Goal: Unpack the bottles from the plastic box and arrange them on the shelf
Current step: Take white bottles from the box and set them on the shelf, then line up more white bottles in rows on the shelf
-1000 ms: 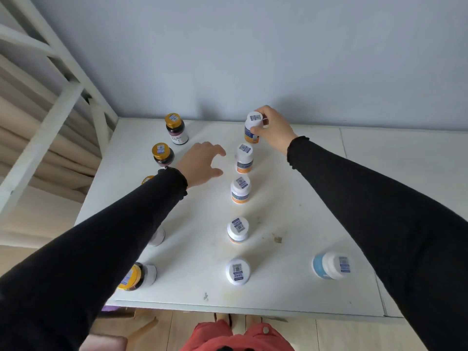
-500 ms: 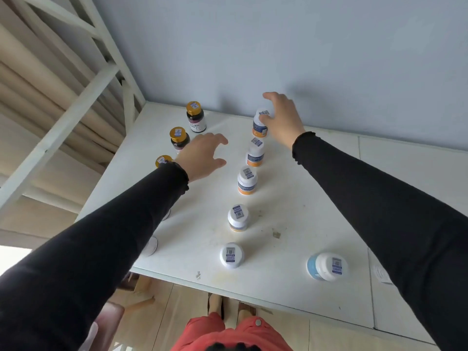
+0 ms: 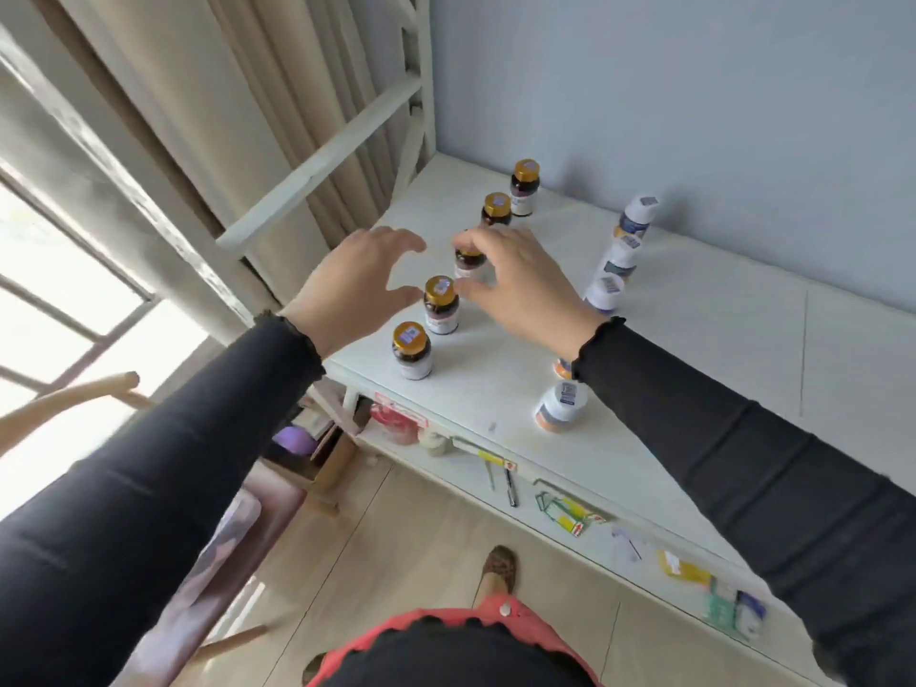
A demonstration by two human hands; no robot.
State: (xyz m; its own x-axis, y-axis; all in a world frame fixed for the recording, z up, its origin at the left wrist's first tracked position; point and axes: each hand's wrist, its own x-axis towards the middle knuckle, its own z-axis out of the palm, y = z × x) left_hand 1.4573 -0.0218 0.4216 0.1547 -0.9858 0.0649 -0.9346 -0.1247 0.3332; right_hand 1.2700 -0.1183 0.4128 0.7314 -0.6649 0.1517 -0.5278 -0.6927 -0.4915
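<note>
Both hands spread wide, empty: left hand [image 3: 354, 285], right hand [image 3: 515, 285]; closing carelessly around the gold-capped amber bottles [image 3: 441, 304] could topple that tight row.

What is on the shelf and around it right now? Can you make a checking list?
Surface: white shelf top, a few small marks.
Job's things: five gold-capped dark bottles in a row; white-capped bottles in a second row, all upright.
Clutter: papers, pens and packets on the lower shelf.
Hands: left hand open, holding nothing; right hand open with fingers over the third gold-capped bottle, grip unclear.
Cables: nothing seen.
Surroundings: curtain, window, chair, blue wall.
</note>
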